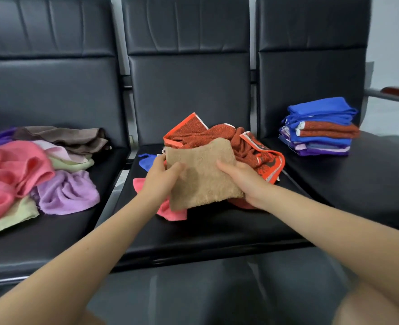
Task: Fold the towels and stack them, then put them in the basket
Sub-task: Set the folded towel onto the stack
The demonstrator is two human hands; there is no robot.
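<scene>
On the left seat (53, 242) of a row of black padded chairs lies a loose heap of unfolded towels (29, 174) (pink, lilac, pale green, brown and purple, all crumpled together). On the middle seat (205, 231) a small blue towel (147, 163) peeks out just beside the left hand (162, 175), and a pink towel (170, 211) lies under the held cloth. Both hands grip a tan towel (200, 177) above that seat: the left hand holds its left edge with the thumb curled over the top face, and the right hand (243, 179) holds its right edge the same way, fingers hidden underneath. Behind and to the right of the tan towel sits a rumpled orange-and-rust towel (229, 141) with bright orange borders. On the right seat (357, 179) stands a neat stack of folded towels (320, 127), mostly blue, with a rust one in the middle and purple ones at the bottom.
</scene>
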